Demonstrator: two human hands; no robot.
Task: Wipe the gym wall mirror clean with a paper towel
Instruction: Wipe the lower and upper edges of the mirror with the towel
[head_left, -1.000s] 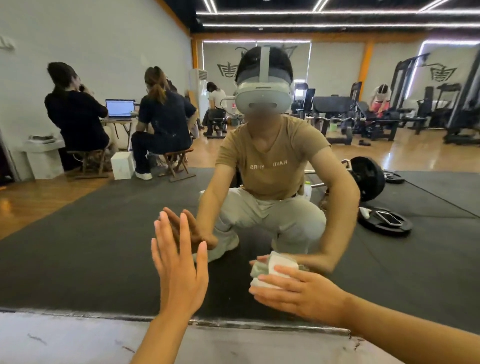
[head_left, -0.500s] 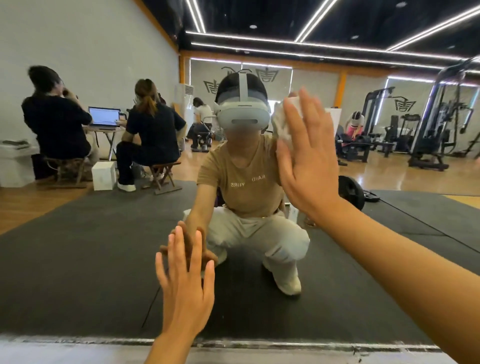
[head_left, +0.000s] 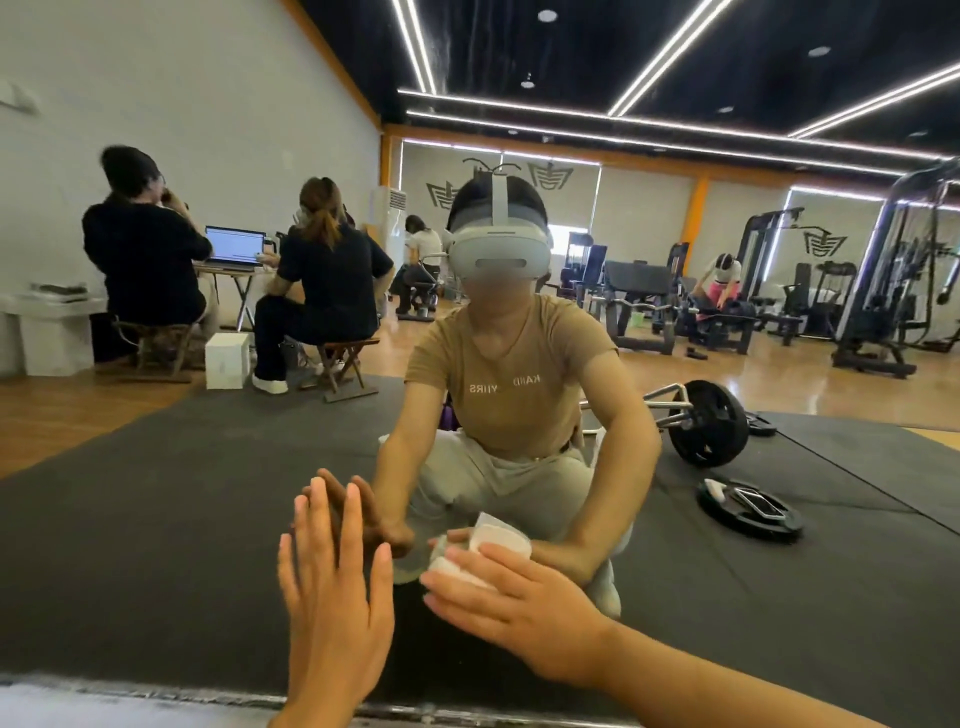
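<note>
The left hand (head_left: 335, 608) lies flat against the mirror (head_left: 156, 545), fingers straight and slightly spread, pointing up, low on the glass and just above the bottom edge (head_left: 156, 693), a worn metal strip running the width of the view; its reflection meets it fingertip to fingertip. The right hand (head_left: 519, 605) sits just beside it to the right, near but apart, with fingers straight and laid sideways toward the left, pressing the folded white paper towel (head_left: 496, 538) against the glass; the towel sticks out above and to the left of the fingers, and nothing is pinched, so the grip there is flat pressure only. The right forearm (head_left: 727, 686) comes in from the lower right corner.

Both hands work the lowest band of the mirror, close to the bottom edge; the glass runs on wide to the left, to the right and well above them, with no side edge in view.

In the reflection, a crouching person in a tan shirt (head_left: 514, 389) and a white headset (head_left: 498, 249) faces the glass on a dark floor mat (head_left: 130, 519); a barbell plate (head_left: 709, 431) lies behind to the right, and a flat weight plate (head_left: 748, 506) carries a phone (head_left: 758, 501). Two seated people in black sit at a small desk (head_left: 228, 270) with an open laptop (head_left: 234, 247) at the far left.
</note>
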